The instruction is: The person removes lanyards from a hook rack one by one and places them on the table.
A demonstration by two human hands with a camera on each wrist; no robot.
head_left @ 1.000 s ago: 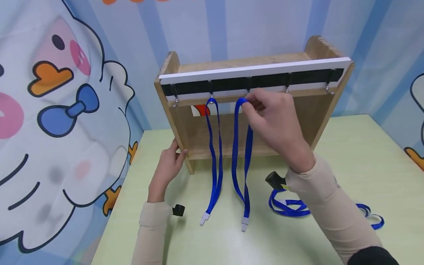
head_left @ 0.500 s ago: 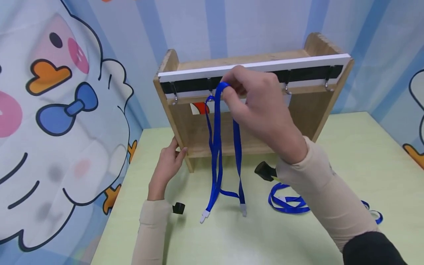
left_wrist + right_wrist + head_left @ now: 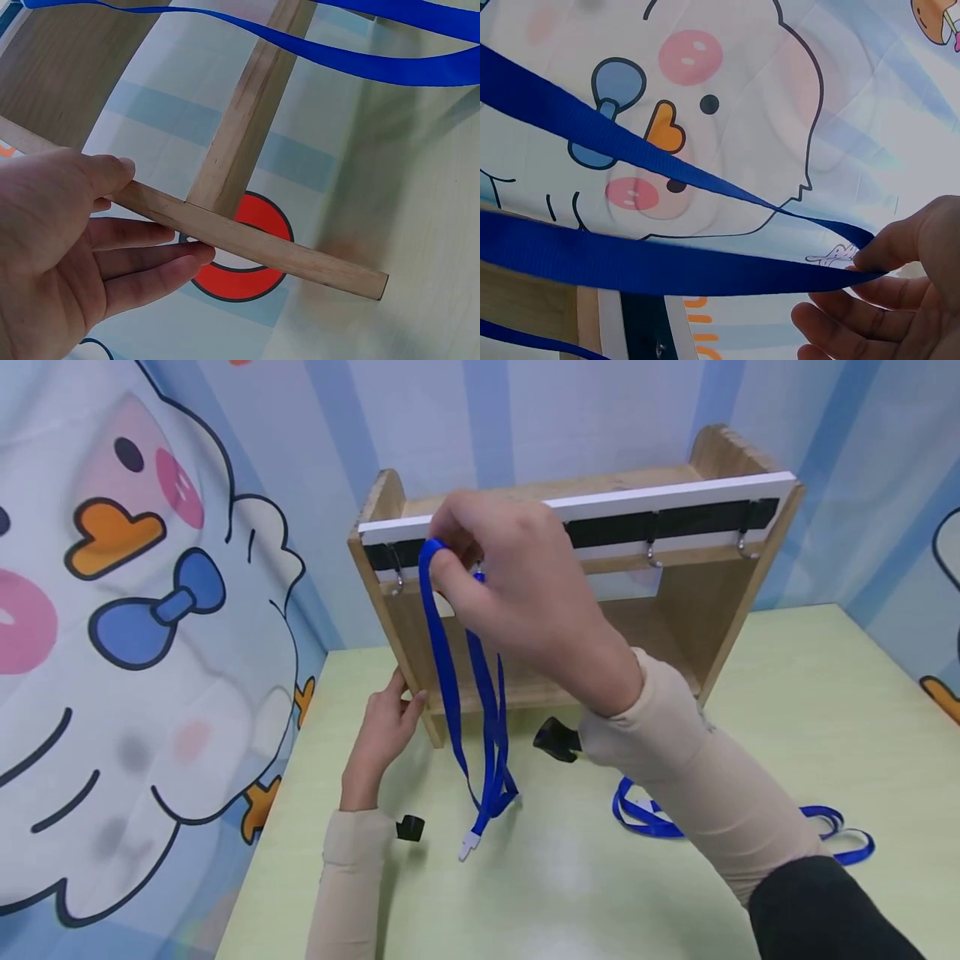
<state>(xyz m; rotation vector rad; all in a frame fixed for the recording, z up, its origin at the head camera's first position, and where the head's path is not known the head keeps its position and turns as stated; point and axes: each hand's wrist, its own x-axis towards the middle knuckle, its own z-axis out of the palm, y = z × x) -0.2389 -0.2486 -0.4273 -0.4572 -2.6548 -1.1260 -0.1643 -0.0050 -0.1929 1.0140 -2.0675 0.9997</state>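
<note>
My right hand (image 3: 517,585) pinches the top loop of a blue lanyard (image 3: 444,668) between thumb and fingertips. It is in front of the left part of a hook rail, close to the leftmost hook (image 3: 397,578). The right wrist view shows both straps of this lanyard (image 3: 705,266) running away from the pinch. Behind it hangs another blue lanyard (image 3: 502,693); my right hand hides most of its top. A white clip (image 3: 469,845) dangles at the bottom. My left hand (image 3: 384,731) grips the left side board of a wooden shelf (image 3: 285,251), thumb and fingers on opposite sides.
The rail (image 3: 611,531) is white with a black strip, and more hooks (image 3: 654,556) stand on its right. Several loops of blue lanyard (image 3: 648,818) lie on the pale table (image 3: 585,885) under my right forearm. A cartoon-printed cloth (image 3: 187,760) rises on the left and behind.
My right hand has carried the pinched lanyard leftward from the middle hook, past the hanging lanyard, toward the leftmost hook. My left hand has stayed on the shelf's side board.
</note>
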